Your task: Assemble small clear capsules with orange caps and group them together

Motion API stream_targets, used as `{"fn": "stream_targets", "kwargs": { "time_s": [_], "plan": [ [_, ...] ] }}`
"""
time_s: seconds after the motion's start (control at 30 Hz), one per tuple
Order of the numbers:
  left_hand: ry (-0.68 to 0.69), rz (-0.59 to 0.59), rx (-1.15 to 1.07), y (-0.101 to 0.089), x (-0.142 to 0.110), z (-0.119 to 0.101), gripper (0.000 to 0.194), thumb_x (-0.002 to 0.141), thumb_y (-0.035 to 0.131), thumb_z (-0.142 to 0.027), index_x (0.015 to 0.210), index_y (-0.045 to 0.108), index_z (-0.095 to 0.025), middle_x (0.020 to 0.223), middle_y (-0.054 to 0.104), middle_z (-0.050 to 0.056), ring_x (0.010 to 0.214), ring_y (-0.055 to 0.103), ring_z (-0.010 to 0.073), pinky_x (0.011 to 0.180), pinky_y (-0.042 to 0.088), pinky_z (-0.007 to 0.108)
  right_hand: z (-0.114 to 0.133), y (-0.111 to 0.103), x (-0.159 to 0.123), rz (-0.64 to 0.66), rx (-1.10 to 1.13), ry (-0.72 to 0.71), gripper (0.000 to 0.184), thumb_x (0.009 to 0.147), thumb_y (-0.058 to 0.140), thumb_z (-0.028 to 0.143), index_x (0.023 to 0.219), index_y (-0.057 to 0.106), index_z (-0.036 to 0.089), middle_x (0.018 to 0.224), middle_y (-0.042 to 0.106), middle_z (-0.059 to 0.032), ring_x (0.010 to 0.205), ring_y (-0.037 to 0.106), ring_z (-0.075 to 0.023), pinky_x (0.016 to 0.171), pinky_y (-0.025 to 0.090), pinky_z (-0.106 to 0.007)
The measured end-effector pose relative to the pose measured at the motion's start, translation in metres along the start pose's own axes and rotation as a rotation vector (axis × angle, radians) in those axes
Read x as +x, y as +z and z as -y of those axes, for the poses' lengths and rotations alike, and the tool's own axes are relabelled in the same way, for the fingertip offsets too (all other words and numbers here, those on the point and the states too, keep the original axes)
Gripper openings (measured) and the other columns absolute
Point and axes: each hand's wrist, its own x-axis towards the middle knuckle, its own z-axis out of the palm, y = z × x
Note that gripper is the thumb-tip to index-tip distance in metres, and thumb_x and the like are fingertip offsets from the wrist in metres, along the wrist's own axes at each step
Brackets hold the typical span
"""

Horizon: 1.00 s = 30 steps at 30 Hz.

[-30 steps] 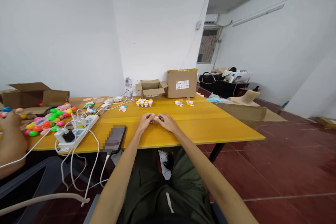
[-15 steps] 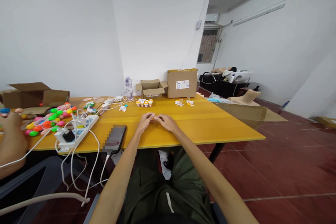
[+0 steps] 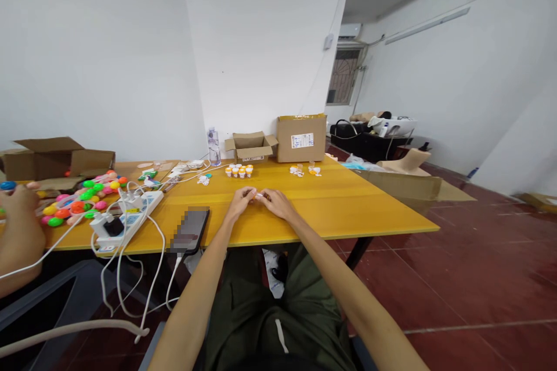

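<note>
My left hand (image 3: 241,202) and my right hand (image 3: 275,202) rest together on the yellow table (image 3: 348,203), fingertips meeting in a pinch around a tiny pale object (image 3: 257,196) that I cannot make out. Both hands have curled fingers. Beyond them stands a cluster of small orange-and-white capsules (image 3: 239,170). Further right lie a few more small orange and white pieces (image 3: 305,170).
A phone (image 3: 190,229) on a white cable and a power strip (image 3: 126,215) lie to my left. Colourful plastic balls (image 3: 82,200) and an open carton (image 3: 54,157) are far left, by another person's hand (image 3: 18,203). Two cardboard boxes (image 3: 301,137) and a water bottle (image 3: 213,145) stand at the back.
My two hands stay pinched together at the same spot, with only slight finger movement. The other person's hand at the far left shifts a little.
</note>
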Motion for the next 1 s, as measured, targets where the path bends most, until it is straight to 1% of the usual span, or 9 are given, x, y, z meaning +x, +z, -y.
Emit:
{"fn": "stream_targets", "kwargs": {
  "time_s": [0.2, 0.3, 0.4, 0.5, 0.6, 0.7, 0.83, 0.93, 1.0],
  "plan": [
    [0.023, 0.004, 0.009, -0.0008, 0.0008, 0.0010, 0.037, 0.067, 0.077, -0.049, 0.087, 0.074, -0.018, 0.083, 0.074, 0.005, 0.079, 0.065, 0.0197, 0.074, 0.053, 0.031, 0.0020, -0.0021, 0.0006, 0.043, -0.066, 0.032, 0.035, 0.099, 0.043, 0.040, 0.086, 0.070, 0.023, 0.090, 0.074, -0.0059, 0.085, 0.066, -0.0189, 0.070, 0.041, -0.025],
    [0.030, 0.008, 0.016, -0.0007, -0.0005, -0.0006, 0.036, 0.068, 0.076, -0.047, 0.089, 0.074, -0.018, 0.086, 0.074, 0.006, 0.083, 0.066, 0.0208, 0.077, 0.053, 0.032, 0.0027, -0.0030, 0.0004, 0.050, -0.062, 0.045, 0.038, 0.100, 0.040, 0.040, 0.085, 0.070, 0.023, 0.089, 0.074, -0.0060, 0.085, 0.066, -0.0193, 0.069, 0.041, -0.025],
    [0.029, 0.004, 0.018, -0.0007, -0.0017, -0.0021, 0.033, 0.069, 0.075, -0.045, 0.090, 0.074, -0.019, 0.093, 0.075, 0.006, 0.090, 0.066, 0.0223, 0.082, 0.052, 0.033, 0.0026, -0.0034, -0.0001, 0.044, -0.023, 0.033, 0.037, 0.099, 0.042, 0.042, 0.083, 0.069, 0.023, 0.086, 0.073, -0.0053, 0.082, 0.065, -0.0190, 0.069, 0.041, -0.025],
    [0.025, -0.004, 0.010, -0.0009, -0.0016, -0.0025, 0.031, 0.070, 0.075, -0.043, 0.091, 0.074, -0.019, 0.093, 0.075, 0.007, 0.094, 0.067, 0.0236, 0.085, 0.051, 0.034, 0.0017, -0.0025, -0.0004, 0.021, 0.039, 0.011, 0.031, 0.096, 0.048, 0.043, 0.084, 0.068, 0.023, 0.085, 0.072, -0.0038, 0.079, 0.064, -0.0179, 0.069, 0.042, -0.026],
    [0.026, 0.000, 0.006, -0.0012, -0.0005, -0.0023, 0.030, 0.070, 0.075, -0.041, 0.090, 0.074, -0.019, 0.091, 0.076, 0.007, 0.094, 0.067, 0.0241, 0.086, 0.051, 0.034, 0.0005, -0.0009, -0.0004, -0.017, 0.092, 0.012, 0.019, 0.088, 0.060, 0.041, 0.093, 0.066, 0.023, 0.083, 0.071, -0.0008, 0.072, 0.062, -0.0168, 0.067, 0.044, -0.026],
    [0.020, 0.006, 0.001, -0.0013, 0.0002, -0.0020, 0.030, 0.070, 0.075, -0.041, 0.091, 0.074, -0.019, 0.092, 0.076, 0.007, 0.094, 0.068, 0.0240, 0.085, 0.052, 0.035, -0.0003, 0.0000, -0.0003, -0.018, 0.119, 0.014, 0.020, 0.082, 0.066, 0.038, 0.097, 0.064, 0.024, 0.082, 0.069, 0.0015, 0.069, 0.061, -0.0160, 0.066, 0.044, -0.026],
    [0.013, -0.003, -0.002, -0.0009, -0.0004, -0.0022, 0.030, 0.070, 0.075, -0.040, 0.091, 0.075, -0.019, 0.091, 0.076, 0.007, 0.094, 0.068, 0.0241, 0.086, 0.052, 0.035, -0.0008, -0.0005, 0.0000, -0.009, 0.091, 0.010, 0.015, 0.088, 0.060, 0.037, 0.088, 0.065, 0.023, 0.084, 0.071, -0.0015, 0.074, 0.062, -0.0167, 0.069, 0.044, -0.026],
    [0.009, -0.012, 0.003, -0.0005, -0.0011, -0.0026, 0.030, 0.070, 0.075, -0.040, 0.091, 0.075, -0.019, 0.092, 0.076, 0.007, 0.094, 0.068, 0.0242, 0.087, 0.052, 0.036, -0.0001, -0.0015, 0.0002, -0.001, 0.057, 0.009, 0.028, 0.095, 0.048, 0.038, 0.082, 0.066, 0.022, 0.085, 0.071, -0.0039, 0.079, 0.064, -0.0175, 0.070, 0.042, -0.026],
    [0.012, -0.016, 0.004, -0.0004, -0.0011, -0.0030, 0.030, 0.069, 0.075, -0.040, 0.090, 0.074, -0.019, 0.092, 0.076, 0.007, 0.094, 0.068, 0.0242, 0.087, 0.052, 0.036, 0.0013, -0.0026, -0.0002, 0.005, 0.045, 0.014, 0.030, 0.096, 0.047, 0.039, 0.081, 0.066, 0.022, 0.086, 0.072, -0.0042, 0.081, 0.064, -0.0179, 0.070, 0.042, -0.026]
  ]
}}
